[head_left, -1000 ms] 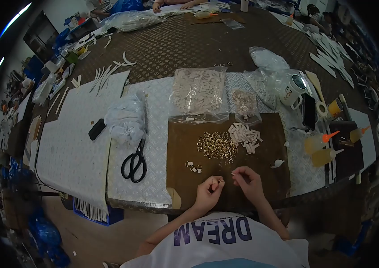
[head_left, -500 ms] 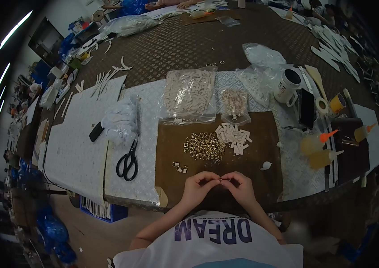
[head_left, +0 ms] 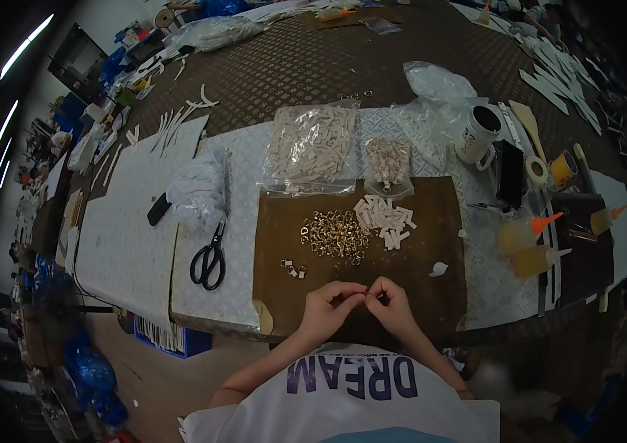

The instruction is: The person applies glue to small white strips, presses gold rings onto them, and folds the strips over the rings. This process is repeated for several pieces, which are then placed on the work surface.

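Observation:
Over the near part of a brown mat (head_left: 432,221), my left hand (head_left: 330,306) and my right hand (head_left: 391,304) meet tip to tip. Both are closed in a pinch around something tiny that the fingers mostly hide. Beyond them lies a heap of small gold metal rings or clasps (head_left: 337,235), touching a pile of short white strips (head_left: 389,220). Left of the heap, a few gold pieces with white strips on them (head_left: 293,268) lie apart. A white scrap (head_left: 439,269) rests on the mat to the right.
Black-handled scissors (head_left: 209,266) lie left of the mat. Behind it are a large bag of pale strips (head_left: 311,144) and a smaller bag (head_left: 387,166). To the right stand a mug (head_left: 474,140), a phone (head_left: 509,173), a tape roll (head_left: 536,170) and glue bottles (head_left: 531,260).
My hands stay pinched together at nearly the same spot, with the right fingers turned slightly more upright. The whole view has shifted a little.

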`<state>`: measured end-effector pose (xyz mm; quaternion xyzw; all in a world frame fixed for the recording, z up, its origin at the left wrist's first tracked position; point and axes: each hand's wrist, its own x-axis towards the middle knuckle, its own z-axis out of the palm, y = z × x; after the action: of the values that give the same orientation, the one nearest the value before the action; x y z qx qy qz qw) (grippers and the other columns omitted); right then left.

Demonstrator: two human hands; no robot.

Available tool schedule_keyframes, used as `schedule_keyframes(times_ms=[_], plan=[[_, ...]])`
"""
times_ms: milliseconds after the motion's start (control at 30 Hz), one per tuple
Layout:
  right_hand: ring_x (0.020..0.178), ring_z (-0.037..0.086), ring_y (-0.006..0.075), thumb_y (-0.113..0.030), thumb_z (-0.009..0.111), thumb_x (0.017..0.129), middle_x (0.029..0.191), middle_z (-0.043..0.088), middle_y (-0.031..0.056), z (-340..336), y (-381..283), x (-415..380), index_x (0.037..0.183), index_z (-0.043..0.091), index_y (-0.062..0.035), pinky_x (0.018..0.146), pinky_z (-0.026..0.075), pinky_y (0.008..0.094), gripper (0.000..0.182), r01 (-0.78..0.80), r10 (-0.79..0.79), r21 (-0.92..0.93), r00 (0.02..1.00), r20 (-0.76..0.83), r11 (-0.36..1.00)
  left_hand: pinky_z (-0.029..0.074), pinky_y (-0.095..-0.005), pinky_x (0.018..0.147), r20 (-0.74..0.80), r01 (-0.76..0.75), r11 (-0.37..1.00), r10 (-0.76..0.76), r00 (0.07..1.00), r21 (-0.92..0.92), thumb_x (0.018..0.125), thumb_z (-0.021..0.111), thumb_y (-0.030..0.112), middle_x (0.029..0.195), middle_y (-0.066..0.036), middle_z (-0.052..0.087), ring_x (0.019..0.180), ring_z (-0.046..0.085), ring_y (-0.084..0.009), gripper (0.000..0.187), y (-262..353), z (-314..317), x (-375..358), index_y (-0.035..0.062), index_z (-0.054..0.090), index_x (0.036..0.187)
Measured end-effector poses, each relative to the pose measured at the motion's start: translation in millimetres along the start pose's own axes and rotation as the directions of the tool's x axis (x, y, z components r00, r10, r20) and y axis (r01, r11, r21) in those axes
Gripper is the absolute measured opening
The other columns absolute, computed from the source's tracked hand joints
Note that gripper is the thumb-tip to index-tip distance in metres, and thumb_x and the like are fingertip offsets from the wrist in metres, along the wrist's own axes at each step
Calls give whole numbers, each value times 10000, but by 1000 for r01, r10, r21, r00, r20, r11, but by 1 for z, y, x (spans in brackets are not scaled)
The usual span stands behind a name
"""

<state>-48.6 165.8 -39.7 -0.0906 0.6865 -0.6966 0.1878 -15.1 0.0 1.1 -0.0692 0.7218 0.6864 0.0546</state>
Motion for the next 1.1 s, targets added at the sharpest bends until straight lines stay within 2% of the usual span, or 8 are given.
schedule_keyframes(times_ms=[67,200,367,600,800,900,1000,1100], plan=[[665,486,30,-81,632,854,726,556,-13,5,1,2,804,541,-24,599,413,199,119,43,-42,-48,999,15,998,503,-222,712,-33,-120,971,129,991,207,841,660,14,884,-43,682,783,627,-84,144,3,-2,-4,9,681,983],[720,519,36,-76,600,902,790,577,-14,15,-5,1,884,597,-15,646,427,193,64,-102,105,-35,990,94,994,497,-231,703,-85,-1,994,10,996,110,842,638,5,864,-46,686,777,628,-90,125,-12,-24,2,3,676,961],[801,632,120,-53,564,925,936,637,68,15,-9,8,1073,607,14,737,525,240,168,-41,44,266,999,-4,963,496,-261,688,-302,-57,906,198,932,418,841,630,20,834,-106,670,766,659,-187,99,-23,-60,13,13,678,928],[793,643,140,-64,581,918,907,657,101,7,-14,10,1071,595,31,711,534,252,180,-129,155,313,986,-60,941,498,-302,649,-295,-78,838,276,915,541,836,635,39,918,-115,612,720,639,-230,99,-14,-73,27,9,672,923],[766,631,120,-74,590,917,896,657,77,9,-17,8,1052,623,23,704,529,242,169,-92,130,279,985,-118,956,507,-336,654,-134,-250,675,463,876,694,805,675,60,861,-121,612,745,630,-258,109,-19,-74,67,24,674,908],[765,626,108,-75,592,917,888,654,69,11,-18,6,1039,637,19,709,524,235,161,-86,128,272,982,-139,959,511,-349,657,-62,-222,676,369,927,703,781,698,69,847,-118,620,731,629,-262,130,-17,-79,76,25,673,900],[765,621,100,-72,593,915,878,651,62,12,-16,5,1036,641,20,709,520,228,159,-68,109,272,984,-142,960,505,-289,635,-44,-183,674,305,951,716,797,704,62,857,-80,655,708,642,-177,145,-14,-89,81,29,672,935],[758,617,95,-75,599,912,866,649,56,14,-17,6,1035,641,22,699,517,225,162,-66,110,284,984,-140,957,516,-266,661,-197,-18,918,105,975,397,820,695,55,884,-55,675,755,650,-139,146,-8,-90,74,7,670,956]])
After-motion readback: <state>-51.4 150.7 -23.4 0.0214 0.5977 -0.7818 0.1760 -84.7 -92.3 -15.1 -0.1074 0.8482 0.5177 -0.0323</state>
